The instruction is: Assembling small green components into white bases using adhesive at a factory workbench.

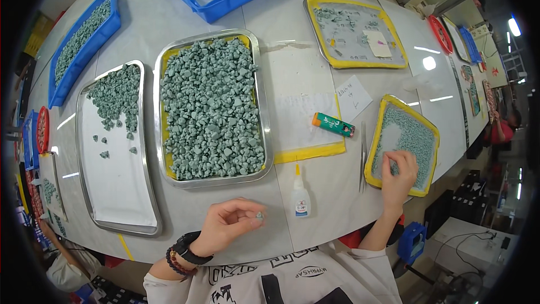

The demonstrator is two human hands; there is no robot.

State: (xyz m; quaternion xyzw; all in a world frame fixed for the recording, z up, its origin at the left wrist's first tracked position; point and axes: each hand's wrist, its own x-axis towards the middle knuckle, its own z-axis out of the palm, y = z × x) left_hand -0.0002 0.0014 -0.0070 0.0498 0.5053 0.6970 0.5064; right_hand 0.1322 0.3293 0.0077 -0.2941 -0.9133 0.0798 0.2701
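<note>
My left hand (224, 226) is closed in a pinch near the front edge of the table, holding a small grey-green stone-like piece (259, 216) at its fingertips. Over a small yellow-edged tray (373, 149) on the right, my right hand (400, 179) has its thumb and fingers pressed together; whatever is between them is too small or hidden to make out. Tiny grey-green chips (413, 135) fill much of that tray. Between my hands stands a white glue bottle (301, 198) with a yellow nozzle tip. Metal tweezers (363, 157) lie just left of the small tray.
A metal tray (158, 107) heaped with grey-green pieces stands ahead; a white-lined tray (121, 188) is further left. Beyond are blue bins (115, 19) and another yellow-edged tray (360, 64). A green-and-orange tube-like item (333, 124) lies by a handwritten note (355, 100). Other people sit at both sides.
</note>
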